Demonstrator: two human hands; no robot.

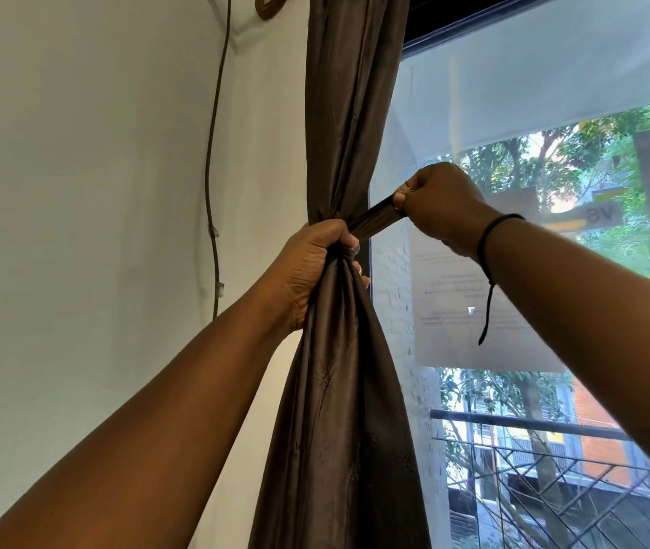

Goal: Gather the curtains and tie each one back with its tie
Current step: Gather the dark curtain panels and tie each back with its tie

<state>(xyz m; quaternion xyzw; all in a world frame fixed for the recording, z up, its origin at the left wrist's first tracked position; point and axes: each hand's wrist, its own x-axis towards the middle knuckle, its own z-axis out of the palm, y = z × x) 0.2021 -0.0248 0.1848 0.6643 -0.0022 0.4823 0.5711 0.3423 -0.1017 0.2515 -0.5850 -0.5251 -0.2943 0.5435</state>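
Note:
A dark brown curtain (347, 390) hangs at the left edge of the window, bunched tight at mid height. My left hand (311, 267) grips the gathered curtain at that narrow waist. A brown fabric tie (375, 219) runs taut from the bunch up and to the right. My right hand (438, 204) holds the tie's free end in a closed fist, a short way right of the curtain. How the tie wraps behind the curtain is hidden by my left hand.
A white wall (97, 192) lies to the left, with a thin cable (212, 160) clipped down it. The window glass (553, 429) to the right carries taped paper sheets (454, 311); a balcony railing (533, 429) and trees show outside.

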